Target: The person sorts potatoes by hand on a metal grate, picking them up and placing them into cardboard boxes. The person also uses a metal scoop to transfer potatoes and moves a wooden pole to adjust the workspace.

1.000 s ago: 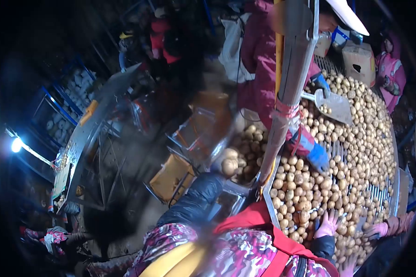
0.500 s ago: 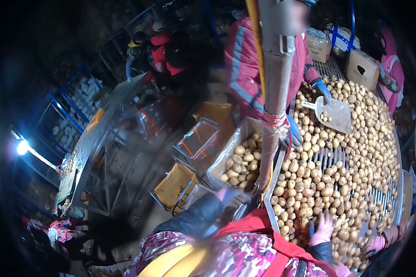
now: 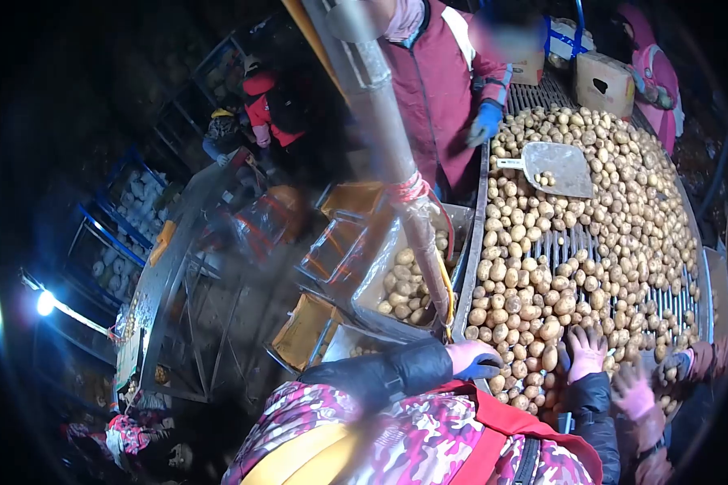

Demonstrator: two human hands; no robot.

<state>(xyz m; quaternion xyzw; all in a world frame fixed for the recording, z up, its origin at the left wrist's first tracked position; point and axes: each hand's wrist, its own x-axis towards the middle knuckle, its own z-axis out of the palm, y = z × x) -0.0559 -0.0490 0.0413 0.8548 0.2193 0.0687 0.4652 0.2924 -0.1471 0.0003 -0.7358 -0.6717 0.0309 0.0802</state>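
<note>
My left hand point(image 3: 473, 358), in a pink and dark blue glove, reaches over the near rim of the sorting table, at the edge of the potatoes point(image 3: 534, 315). Its fingers are partly foreshortened but look stretched out, with nothing visible in them. Farther right, my right hand point(image 3: 584, 353) lies on the potatoes in a similar glove, fingers spread and holding nothing. The potatoes cover a slatted metal grating point(image 3: 562, 245). A white scoop point(image 3: 560, 168) rests on them farther off, a few small potatoes in it.
A co-worker's gloved hands point(image 3: 635, 394) work beside my right hand. Across stands a person in a maroon jacket point(image 3: 441, 97), a blue glove at the table. A metal post point(image 3: 392, 137) rises by a lined crate point(image 3: 368, 295) of potatoes. A cardboard box point(image 3: 605, 85) sits at the far end.
My left hand has moved right, from above the boxes to the table edge. My right hand shifted slightly. The person opposite has let go of the scoop and drawn back. The view has turned.
</note>
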